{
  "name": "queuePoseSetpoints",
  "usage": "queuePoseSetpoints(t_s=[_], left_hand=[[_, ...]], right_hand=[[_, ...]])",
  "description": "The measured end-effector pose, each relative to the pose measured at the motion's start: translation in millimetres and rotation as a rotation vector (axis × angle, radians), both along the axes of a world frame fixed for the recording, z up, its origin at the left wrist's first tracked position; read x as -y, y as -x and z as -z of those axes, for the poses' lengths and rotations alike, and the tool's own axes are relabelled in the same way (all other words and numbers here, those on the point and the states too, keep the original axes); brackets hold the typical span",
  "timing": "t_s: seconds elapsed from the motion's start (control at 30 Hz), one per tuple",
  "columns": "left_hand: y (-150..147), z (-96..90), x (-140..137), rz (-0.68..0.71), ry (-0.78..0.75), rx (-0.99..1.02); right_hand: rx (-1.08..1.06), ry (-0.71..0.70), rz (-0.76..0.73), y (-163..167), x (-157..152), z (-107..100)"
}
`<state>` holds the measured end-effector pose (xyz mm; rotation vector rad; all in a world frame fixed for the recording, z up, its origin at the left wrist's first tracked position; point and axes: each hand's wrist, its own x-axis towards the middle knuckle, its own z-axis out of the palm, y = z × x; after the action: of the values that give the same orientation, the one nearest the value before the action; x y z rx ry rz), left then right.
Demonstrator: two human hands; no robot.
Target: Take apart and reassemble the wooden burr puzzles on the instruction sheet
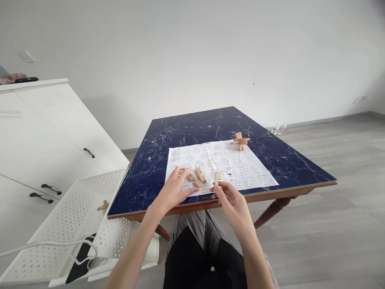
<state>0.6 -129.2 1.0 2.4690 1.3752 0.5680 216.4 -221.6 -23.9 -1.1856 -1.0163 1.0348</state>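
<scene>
Between the thumb and fingers of my right hand is a small notched wooden block, held upright near the table's front edge. My left hand rests at the sheet's near left, its fingers spread and curved beside several loose wooden blocks. None of those blocks appears gripped by it. Under the blocks lies a printed paper sheet with rows of small diagrams, too fine to read. An assembled wooden cross-shaped puzzle stands at the sheet's far right corner.
The sheet lies on a dark blue marble-patterned table. To the left stand a white cabinet and a white perforated basket with a wooden piece, a black flat object and a white cable. A wall is behind the table.
</scene>
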Motion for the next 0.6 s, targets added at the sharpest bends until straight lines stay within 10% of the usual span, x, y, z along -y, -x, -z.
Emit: queuePoseSetpoints(t_s=[0.3,0.6], left_hand=[[14,-12.8,13,0.047,0.131,0.047],[-6,-13.0,52,-0.191,0.229,0.421]], right_hand=[[0.022,0.008,-0.015,-2,1,-5],[0.043,-0.019,-0.076,1,5,-6]])
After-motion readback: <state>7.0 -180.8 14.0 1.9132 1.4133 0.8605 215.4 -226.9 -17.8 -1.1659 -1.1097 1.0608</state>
